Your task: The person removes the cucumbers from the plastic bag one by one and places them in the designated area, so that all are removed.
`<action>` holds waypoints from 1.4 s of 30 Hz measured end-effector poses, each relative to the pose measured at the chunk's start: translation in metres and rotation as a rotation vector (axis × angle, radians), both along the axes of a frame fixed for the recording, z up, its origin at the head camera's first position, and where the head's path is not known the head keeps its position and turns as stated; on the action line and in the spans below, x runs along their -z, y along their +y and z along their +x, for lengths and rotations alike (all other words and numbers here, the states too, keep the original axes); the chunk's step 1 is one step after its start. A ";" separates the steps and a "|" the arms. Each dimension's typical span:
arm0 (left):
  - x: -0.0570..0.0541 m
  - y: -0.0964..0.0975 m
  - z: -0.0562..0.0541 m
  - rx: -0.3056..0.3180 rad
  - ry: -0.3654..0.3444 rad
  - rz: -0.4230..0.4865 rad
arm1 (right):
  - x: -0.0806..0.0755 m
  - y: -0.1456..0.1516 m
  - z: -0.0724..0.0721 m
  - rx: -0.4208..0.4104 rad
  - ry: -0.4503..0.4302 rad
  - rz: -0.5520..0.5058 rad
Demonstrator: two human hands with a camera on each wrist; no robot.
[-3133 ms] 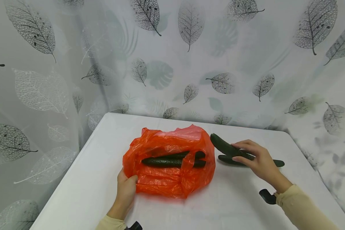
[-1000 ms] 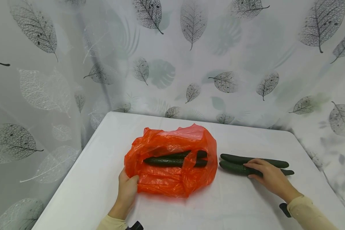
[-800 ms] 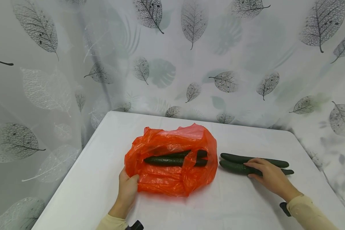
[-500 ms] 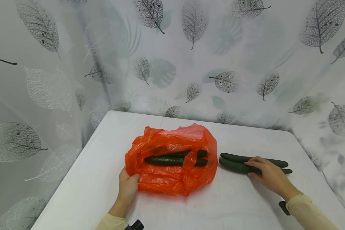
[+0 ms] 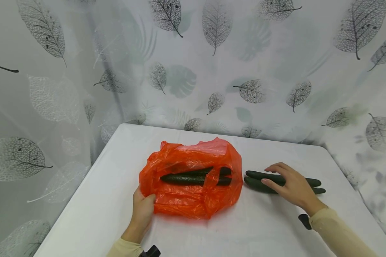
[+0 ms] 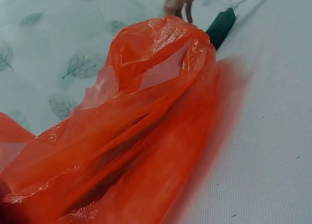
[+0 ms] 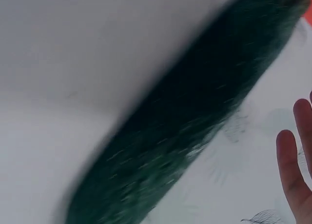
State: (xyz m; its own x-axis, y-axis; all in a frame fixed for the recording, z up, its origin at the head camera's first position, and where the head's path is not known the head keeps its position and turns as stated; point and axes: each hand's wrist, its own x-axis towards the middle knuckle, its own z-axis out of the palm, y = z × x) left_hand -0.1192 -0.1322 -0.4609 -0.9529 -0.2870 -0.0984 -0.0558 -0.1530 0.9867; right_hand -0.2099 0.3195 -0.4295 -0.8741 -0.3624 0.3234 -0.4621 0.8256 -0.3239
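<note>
Since 0.5 s ago, your right hand point(image 5: 292, 185) has released the near cucumber point(image 5: 257, 185) and lifted away from it. Head view: your right hand now hangs over that cucumber and the far cucumber point(image 5: 258, 175), thumb and index finger parted. Right wrist view: 2 of your fingers point(image 7: 288, 158) extend straight, holding nothing, apart from the large, blurred cucumber that crosses the picture diagonally; which of the 2 it is, you cannot tell here. The pair lies side by side on the white bench point(image 5: 225, 237), to the right of the red plastic bag point(image 5: 180, 206), their left tips just beside its edge.

Your left hand point(image 5: 142, 212) grips the bag at its left near edge, thumb on the film; in the left wrist view the bag fills much of the picture. Within the bag's mouth lie 2 more cucumbers, a front cucumber point(image 5: 181, 179) and a rear cucumber point(image 5: 197, 173), a strip of red film crossing them near their right ends.

Behind the bench hangs a pale leaf-print curtain point(image 5: 270, 53). You wear cream sleeves point(image 5: 342, 228).
</note>
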 end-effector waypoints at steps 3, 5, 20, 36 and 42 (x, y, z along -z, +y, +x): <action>0.000 0.000 0.000 -0.004 -0.002 -0.003 | -0.010 -0.015 -0.003 -0.012 0.023 -0.084; -0.001 0.001 0.000 -0.001 -0.007 -0.005 | -0.016 -0.026 -0.005 -0.026 0.032 -0.133; 0.001 0.002 0.000 0.000 -0.012 0.011 | -0.050 -0.122 -0.003 -0.214 -0.028 -0.259; 0.004 0.001 0.001 -0.009 -0.001 -0.005 | -0.063 -0.186 0.002 -0.454 -0.390 -0.745; 0.006 0.002 -0.001 -0.013 0.004 0.001 | -0.052 -0.208 -0.002 -0.514 -0.567 -0.926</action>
State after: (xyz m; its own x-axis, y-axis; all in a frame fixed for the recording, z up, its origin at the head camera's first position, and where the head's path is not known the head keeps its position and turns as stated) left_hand -0.1203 -0.1303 -0.4674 -0.9493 -0.2997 -0.0947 -0.0497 -0.1546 0.9867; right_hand -0.2121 0.1118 -0.3775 -0.7978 -0.5435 0.2612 -0.2687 -0.0673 -0.9609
